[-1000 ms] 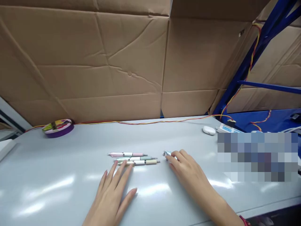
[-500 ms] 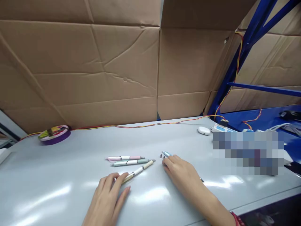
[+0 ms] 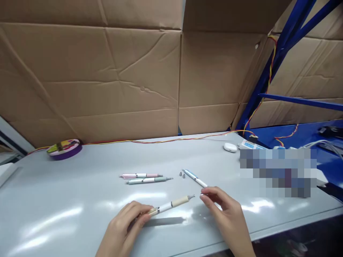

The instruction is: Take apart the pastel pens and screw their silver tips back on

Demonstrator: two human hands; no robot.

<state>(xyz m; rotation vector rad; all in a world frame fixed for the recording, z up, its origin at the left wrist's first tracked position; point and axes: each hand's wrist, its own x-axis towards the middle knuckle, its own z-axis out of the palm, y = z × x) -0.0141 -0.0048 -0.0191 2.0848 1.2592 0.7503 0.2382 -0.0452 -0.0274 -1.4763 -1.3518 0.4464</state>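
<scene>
My left hand (image 3: 131, 221) grips a cream-and-white pen (image 3: 171, 205) by one end, raised over the table with its metal tip pointing right. My right hand (image 3: 225, 210) is just right of that tip, apart from it. Its thumb and index finger are pinched together around something too small to make out. Behind it lies a blue-and-white pen (image 3: 197, 179), its near end hidden by the hand. Two small grey cone-like pieces (image 3: 182, 175) rest beside that pen. Further left lie a pink-and-white pen (image 3: 142, 175) and a green-and-white pen (image 3: 150, 180), side by side.
A purple-edged roll of tape (image 3: 65, 150) lies at the back left. A white rounded case (image 3: 230, 147) and a power strip (image 3: 250, 144) are at the back right, near a blurred patch. Red and yellow wires (image 3: 150, 142) run along the rear edge before a cardboard wall (image 3: 120, 71).
My left hand has lifted the cream pen off the table and turned it nearly level. My right hand has moved off the blue pen, toward me and to the right, now pinching.
</scene>
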